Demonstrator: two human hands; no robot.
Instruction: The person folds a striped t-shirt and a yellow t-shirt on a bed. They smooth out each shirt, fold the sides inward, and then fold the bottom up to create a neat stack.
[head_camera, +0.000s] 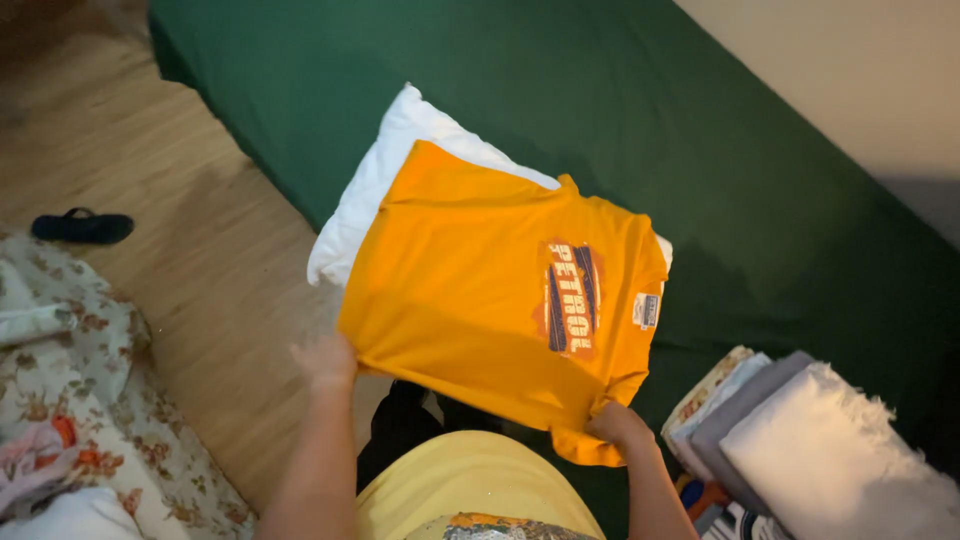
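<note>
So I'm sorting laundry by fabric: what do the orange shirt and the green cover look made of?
The orange shirt looks like soft matte cotton knit: it drapes limply and creases. The green cover looks like thin woven sheeting, matte, with fine wrinkles. Neither is certain by look alone.

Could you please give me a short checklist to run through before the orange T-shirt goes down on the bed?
1. Left hand holds the orange T-shirt by its edge: ok.
2. Right hand holds the bunched lower corner: ok.
3. T-shirt spread flat: not ok, the fabric near the right hand is folded over.
4. White cloth already lies on the green bed beneath the T-shirt: ok.
5. T-shirt touching the white cloth or held above it: cannot tell.
6. Pile of folded laundry sits clear of the T-shirt: ok.
</note>
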